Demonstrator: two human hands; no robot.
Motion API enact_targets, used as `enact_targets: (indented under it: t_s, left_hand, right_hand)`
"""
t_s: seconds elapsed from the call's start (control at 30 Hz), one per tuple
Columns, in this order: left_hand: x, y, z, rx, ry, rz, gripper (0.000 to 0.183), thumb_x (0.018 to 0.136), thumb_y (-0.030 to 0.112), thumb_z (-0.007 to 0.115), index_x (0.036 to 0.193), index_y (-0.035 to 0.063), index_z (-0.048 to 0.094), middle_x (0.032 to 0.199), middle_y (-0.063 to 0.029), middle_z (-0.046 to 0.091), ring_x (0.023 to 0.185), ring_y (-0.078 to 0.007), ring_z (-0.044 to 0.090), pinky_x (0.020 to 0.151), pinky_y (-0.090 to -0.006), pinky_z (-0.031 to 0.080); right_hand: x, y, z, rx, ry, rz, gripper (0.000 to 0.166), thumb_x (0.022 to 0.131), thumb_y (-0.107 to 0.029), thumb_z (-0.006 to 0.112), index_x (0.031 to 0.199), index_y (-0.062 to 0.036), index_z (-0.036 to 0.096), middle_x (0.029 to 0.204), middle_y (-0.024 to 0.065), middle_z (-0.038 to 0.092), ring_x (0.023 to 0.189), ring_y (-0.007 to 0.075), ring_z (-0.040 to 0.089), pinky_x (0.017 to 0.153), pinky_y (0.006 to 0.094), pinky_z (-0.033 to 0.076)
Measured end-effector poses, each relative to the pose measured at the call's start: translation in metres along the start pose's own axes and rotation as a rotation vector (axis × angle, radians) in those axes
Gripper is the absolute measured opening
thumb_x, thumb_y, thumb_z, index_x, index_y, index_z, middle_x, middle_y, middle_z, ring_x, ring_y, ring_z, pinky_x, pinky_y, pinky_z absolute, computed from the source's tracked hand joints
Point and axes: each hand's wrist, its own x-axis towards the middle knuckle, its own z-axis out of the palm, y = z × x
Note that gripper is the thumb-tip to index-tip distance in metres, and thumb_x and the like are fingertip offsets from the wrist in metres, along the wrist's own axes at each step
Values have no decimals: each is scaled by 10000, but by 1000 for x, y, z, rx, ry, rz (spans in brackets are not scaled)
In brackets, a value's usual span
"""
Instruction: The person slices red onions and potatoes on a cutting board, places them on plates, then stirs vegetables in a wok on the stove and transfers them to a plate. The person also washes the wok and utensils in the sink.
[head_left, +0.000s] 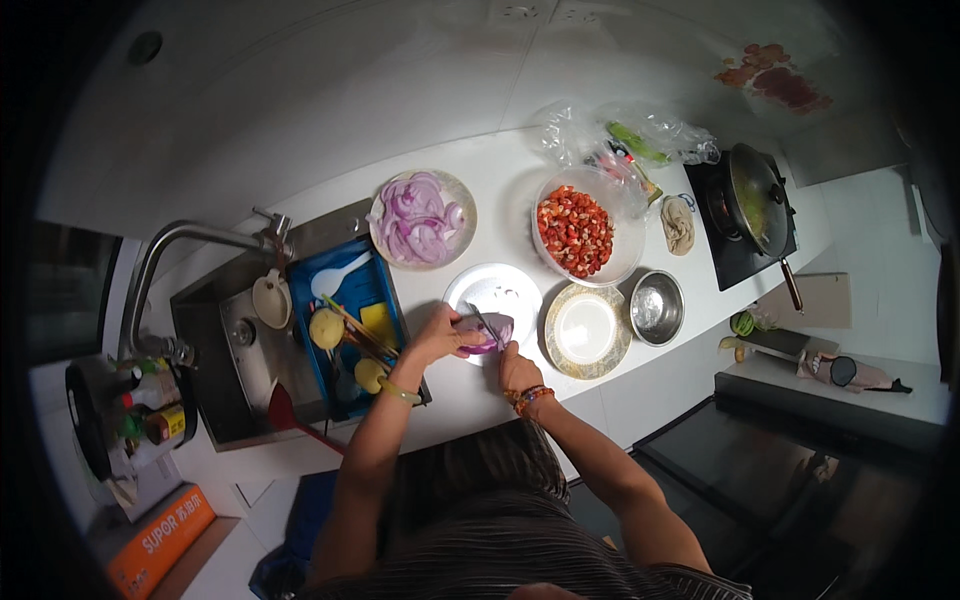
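My left hand (439, 335) grips a piece of red onion (480, 332) over the near edge of a round white plate (469, 289). My right hand (519, 370) is closed on the handle of a small knife (486, 322), whose blade lies against the onion. Small bits rest on the white plate. Behind it, a patterned plate (466, 244) holds sliced red onion (420, 217). An empty patterned plate (556, 330) stands just right of the knife hand, beside a steel bowl (656, 307).
A plastic tub (628, 240) holds chopped red pieces (574, 232). Further right, a lidded pan (757, 199) sits on the cooktop (724, 262), its handle towards me. At left, a blue dish rack (330, 401) with utensils overlaps the sink (214, 390); a red ladle (285, 409) lies near the edge.
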Motion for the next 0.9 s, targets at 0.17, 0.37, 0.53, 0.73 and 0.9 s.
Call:
enact_targets:
  t_s: [0.17,0.37,0.53,0.73,0.9]
  left_hand:
    - [-22,-4,-22,-237,-51,-10,577,730,149,844,1155,-27,496,1100,-145,577,992,-298,636,677,-431,630]
    - [-44,-8,-98,-580,303,297,419,816,140,765,1153,70,525,1095,-96,594,989,-274,644,763,-439,619]
    - [-19,-11,-172,376,1043,271,583,676,259,867,1030,-47,520,1086,-193,590,993,-310,631,775,-422,577]
    - [-28,2,-117,834,1266,129,782,673,281,850,1285,-8,458,1313,-280,403,1146,-362,485,968,-498,417]
    - [-43,5,4,973,710,747,453,702,118,774,1141,102,666,1164,-80,591,1134,-321,480,957,-429,421]
  right_hand:
    - [4,36,11,200,110,-220,290,933,-189,493,1091,28,384,777,327,628,752,514,615,672,587,474]
    - [-4,32,-4,250,146,-232,201,934,-139,537,1035,7,445,791,303,628,769,516,600,650,562,471]
    - [-17,34,-1,281,195,-293,212,937,-144,527,1038,12,424,771,308,617,769,502,602,649,540,471]
    - [-71,38,-9,378,333,-164,184,961,-133,521,980,2,397,822,276,643,773,513,597,637,540,467]
    - [-92,45,-20,379,389,-9,198,959,-120,527,966,-4,366,772,274,626,747,505,599,604,541,461]
